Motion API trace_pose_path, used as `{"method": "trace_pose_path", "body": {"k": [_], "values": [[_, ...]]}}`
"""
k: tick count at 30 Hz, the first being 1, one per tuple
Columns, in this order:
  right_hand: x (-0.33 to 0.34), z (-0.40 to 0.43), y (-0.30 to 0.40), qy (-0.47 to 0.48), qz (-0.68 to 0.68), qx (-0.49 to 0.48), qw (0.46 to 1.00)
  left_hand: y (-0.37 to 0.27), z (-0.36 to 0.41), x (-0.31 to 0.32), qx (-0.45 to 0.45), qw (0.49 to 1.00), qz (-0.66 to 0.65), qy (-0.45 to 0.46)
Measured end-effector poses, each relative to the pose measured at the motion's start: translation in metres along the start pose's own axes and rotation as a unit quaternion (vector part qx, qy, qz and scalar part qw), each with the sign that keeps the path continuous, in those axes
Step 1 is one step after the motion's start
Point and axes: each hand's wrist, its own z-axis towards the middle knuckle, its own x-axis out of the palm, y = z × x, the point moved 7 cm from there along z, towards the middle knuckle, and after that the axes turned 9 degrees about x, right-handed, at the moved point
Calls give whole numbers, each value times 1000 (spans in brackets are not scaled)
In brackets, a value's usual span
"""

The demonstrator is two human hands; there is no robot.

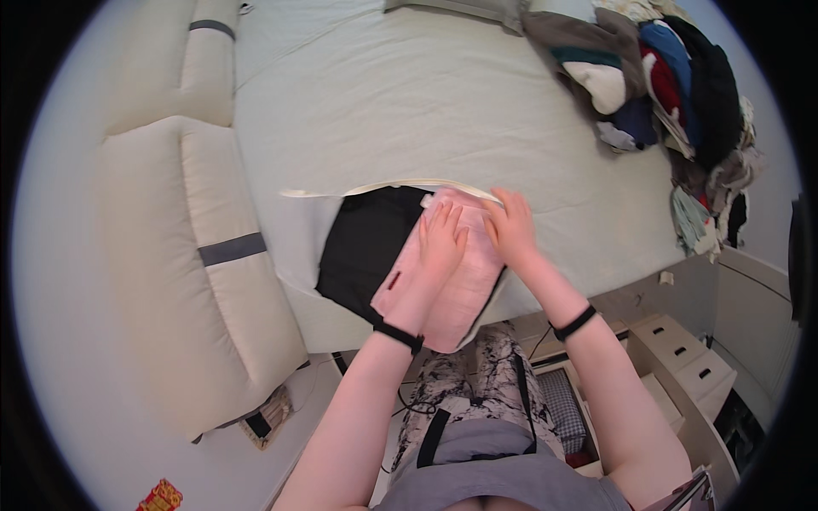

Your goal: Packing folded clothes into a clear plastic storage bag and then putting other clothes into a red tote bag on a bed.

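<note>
A folded pink cloth garment (480, 255) with a small dark red tag lies over the right part of a black folded fabric piece (370, 246). Both rest near the front edge of the bed, on a whitish, partly see-through fabric with a cream edge strip (377, 186) curving behind them. My left hand (443, 239) lies flat on the pink garment, fingers slightly apart. At its upper right edge my right hand (512, 227) touches the garment and the cream strip, fingers spread. Whether its fingertips pinch anything cannot be told.
Mixed clothes (668, 83) are heaped at the bed's upper right. A padded cream headboard cushion (211, 306) runs along the left. A grey pillow (466, 7) lies at the far edge. Below the right edge stand a white drawer box (680, 351) and an open drawer with checked fabric (562, 409).
</note>
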Motion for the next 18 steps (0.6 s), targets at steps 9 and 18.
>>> {"method": "trace_pose_path", "body": {"k": [9,18], "values": [[69,-77,-58,168,-90,147,971,161,-214,-97,-470,738,-260,-408],[65,-93,65,222,-14,150,963,307,-221,-148,-338,443,-719,-414]]}}
